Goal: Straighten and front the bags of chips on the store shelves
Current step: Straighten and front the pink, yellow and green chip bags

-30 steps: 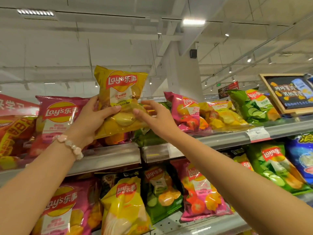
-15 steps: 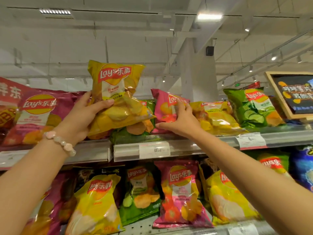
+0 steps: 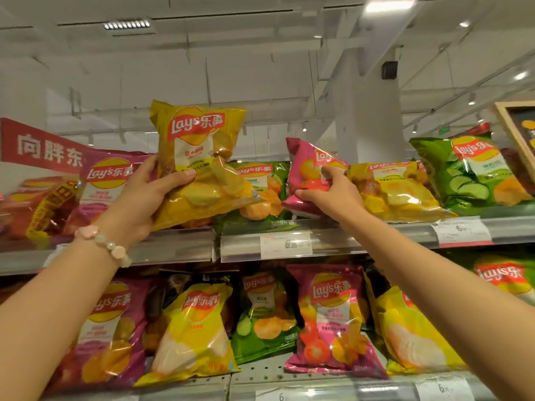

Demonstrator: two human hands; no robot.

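Gripping a yellow bag (image 3: 199,166) by its lower left edge, the left hand (image 3: 139,198) is seen raised above the top shelf (image 3: 173,247), the bag upright and facing out. A pink bag (image 3: 311,175), tilted on that shelf between green (image 3: 260,180) and yellow packs, is pinched by the right hand (image 3: 330,195). More bags are lined up on the shelf below.

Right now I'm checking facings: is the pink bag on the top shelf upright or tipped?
Tipped. The pink bag leans left, its top corner pointing up-left, with the right hand gripping it.
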